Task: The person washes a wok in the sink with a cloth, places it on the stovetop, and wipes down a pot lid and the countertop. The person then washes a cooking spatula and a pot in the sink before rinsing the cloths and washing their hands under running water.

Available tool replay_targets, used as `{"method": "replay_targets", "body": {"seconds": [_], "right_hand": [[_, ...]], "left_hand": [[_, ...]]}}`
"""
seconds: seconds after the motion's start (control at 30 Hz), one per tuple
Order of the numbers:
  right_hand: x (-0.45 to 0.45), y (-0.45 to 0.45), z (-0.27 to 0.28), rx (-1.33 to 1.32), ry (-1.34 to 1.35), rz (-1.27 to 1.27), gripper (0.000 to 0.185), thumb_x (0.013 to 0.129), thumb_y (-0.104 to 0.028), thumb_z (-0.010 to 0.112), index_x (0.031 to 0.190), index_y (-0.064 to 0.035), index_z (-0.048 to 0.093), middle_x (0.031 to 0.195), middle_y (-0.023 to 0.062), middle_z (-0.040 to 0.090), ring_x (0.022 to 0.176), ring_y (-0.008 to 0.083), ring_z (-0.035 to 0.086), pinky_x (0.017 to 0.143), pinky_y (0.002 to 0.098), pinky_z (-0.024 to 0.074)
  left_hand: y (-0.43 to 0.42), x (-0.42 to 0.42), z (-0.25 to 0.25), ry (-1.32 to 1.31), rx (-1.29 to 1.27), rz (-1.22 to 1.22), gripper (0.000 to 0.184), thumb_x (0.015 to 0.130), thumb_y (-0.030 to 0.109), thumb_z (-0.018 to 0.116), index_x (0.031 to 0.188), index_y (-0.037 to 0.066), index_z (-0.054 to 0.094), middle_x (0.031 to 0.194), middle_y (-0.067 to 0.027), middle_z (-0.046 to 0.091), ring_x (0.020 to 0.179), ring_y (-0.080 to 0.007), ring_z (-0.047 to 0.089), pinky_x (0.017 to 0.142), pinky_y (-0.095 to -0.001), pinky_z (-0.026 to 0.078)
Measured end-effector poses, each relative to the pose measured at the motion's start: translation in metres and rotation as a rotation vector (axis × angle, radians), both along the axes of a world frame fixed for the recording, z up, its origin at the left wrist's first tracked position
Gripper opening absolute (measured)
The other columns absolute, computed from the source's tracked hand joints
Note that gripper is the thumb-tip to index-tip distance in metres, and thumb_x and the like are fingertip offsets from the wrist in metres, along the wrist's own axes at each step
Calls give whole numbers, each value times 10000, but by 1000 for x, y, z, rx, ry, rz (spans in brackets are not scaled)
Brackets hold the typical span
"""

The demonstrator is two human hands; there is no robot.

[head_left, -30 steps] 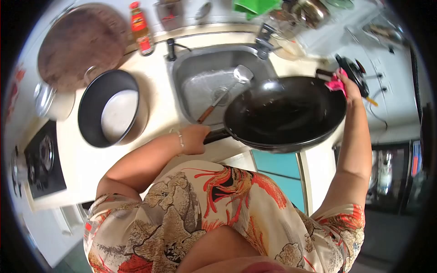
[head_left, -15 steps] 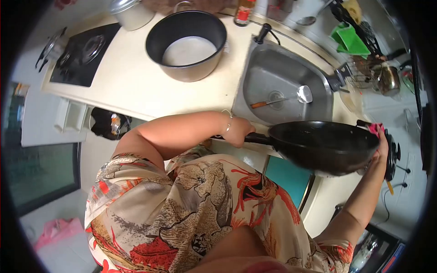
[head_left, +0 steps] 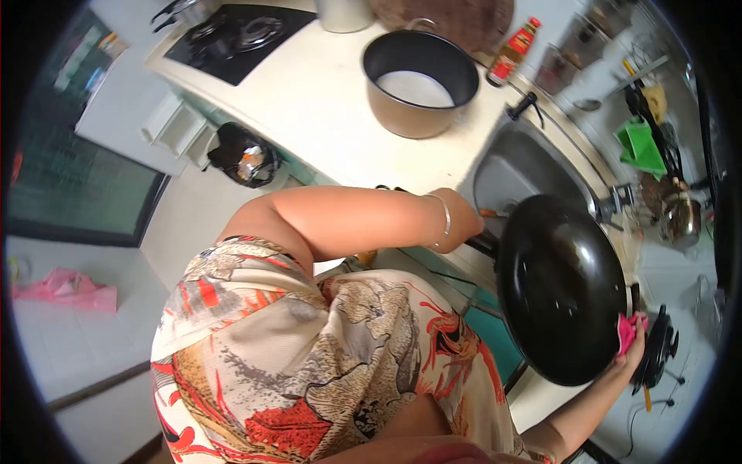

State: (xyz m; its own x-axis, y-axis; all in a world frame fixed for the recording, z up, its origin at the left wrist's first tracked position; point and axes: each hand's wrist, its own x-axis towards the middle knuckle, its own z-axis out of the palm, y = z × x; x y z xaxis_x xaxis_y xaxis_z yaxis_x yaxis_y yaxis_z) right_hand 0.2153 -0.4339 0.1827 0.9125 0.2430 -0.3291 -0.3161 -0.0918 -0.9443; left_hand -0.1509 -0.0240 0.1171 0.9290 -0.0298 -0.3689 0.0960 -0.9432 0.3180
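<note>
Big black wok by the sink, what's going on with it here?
A person is holding the wok with both hands. The left hand grips its long handle, while the right hand holds a pink cloth at the opposite edge. The wok's inside faces the camera, hiding part of the sink. A deep pot stands on the counter nearby.

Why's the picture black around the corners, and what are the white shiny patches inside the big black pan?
Head view: dark, rounded corners, probably from a very wide lens; same head view: pale glare in the pan, likely light bouncing off its glossy inside, while the counter looks evenly bright.
</note>
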Motion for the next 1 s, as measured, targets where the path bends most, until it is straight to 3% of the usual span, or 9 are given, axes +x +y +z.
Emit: {"method": "replay_targets", "body": {"seconds": [0.1, 0.27, 0.43, 0.53, 0.57, 0.6, 0.9, 0.93, 1.0], "right_hand": [[-6, -10, 8, 102, -156, 52, 242, 856, -261, 579, 1063, -140, 544, 917, 29, 609, 830, 188, 614, 749, 316, 510], [-60, 16, 61, 103, -117, -53, 258, 847, -246, 592, 1063, -109, 555, 927, 29, 612, 839, 175, 609, 753, 289, 506], [-112, 76, 94, 210, -234, -46, 371, 843, -233, 602, 1162, -57, 528, 1098, 85, 576, 996, 196, 556, 905, 315, 431], [-174, 139, 91, 66, -590, 120, 424, 873, -295, 531, 1224, -63, 480, 1212, 92, 523, 1096, 203, 506, 937, 345, 397], [-186, 177, 89, 89, -588, 168, 424, 873, -295, 531, 1224, -63, 480, 1212, 92, 523, 1096, 203, 506, 937, 345, 397], [-72, 142, 79, 76, -467, 186, 425, 873, -296, 531, 1223, -61, 482, 1212, 95, 522, 1097, 204, 505, 940, 343, 395], [-71, 201, 91, 8, -127, 60, 435, 869, -307, 536, 1211, -39, 505, 1219, 119, 510, 1106, 218, 495, 967, 332, 377], [-57, 215, 84, 44, -145, 231, 441, 868, -331, 531, 1203, -46, 509, 1211, 118, 519, 1093, 218, 507, 952, 342, 391], [-38, 253, 60, 88, -59, 299, 403, 863, -295, 548, 1184, -52, 518, 1156, 121, 552, 1039, 229, 544, 896, 350, 439]], "left_hand": [[4, -22, 13, -130, 55, 16, 294, 762, 90, 511, 1052, 67, 550, 943, -126, 629, 882, -286, 616, 732, -375, 481], [45, -59, 21, -271, 112, 61, 246, 779, 116, 495, 1013, 89, 566, 919, -119, 626, 854, -267, 621, 715, -372, 482], [108, -124, 35, -465, 174, 222, 170, 746, 126, 527, 899, 122, 599, 797, -97, 628, 751, -259, 628, 607, -380, 477], [157, -186, 40, -589, 260, 271, 156, 728, 111, 542, 867, 131, 610, 752, -82, 628, 729, -259, 628, 591, -380, 475], [174, -207, 41, -630, 286, 290, 155, 724, 108, 545, 862, 131, 613, 741, -77, 628, 724, -259, 628, 587, -379, 475], [120, -103, 48, -575, 275, 299, 152, 722, 111, 546, 854, 133, 617, 743, -68, 630, 720, -259, 629, 589, -377, 476], [152, -128, 22, -502, 267, 518, 158, 665, 102, 558, 810, 129, 616, 728, -93, 617, 708, -287, 620, 586, -397, 471], [157, -138, 21, -473, 277, 566, 162, 666, 100, 555, 813, 128, 618, 738, -94, 620, 713, -287, 621, 589, -398, 473], [173, -154, 11, -414, 328, 629, 176, 673, 101, 556, 832, 129, 624, 774, -96, 631, 741, -287, 624, 614, -399, 481]]}}
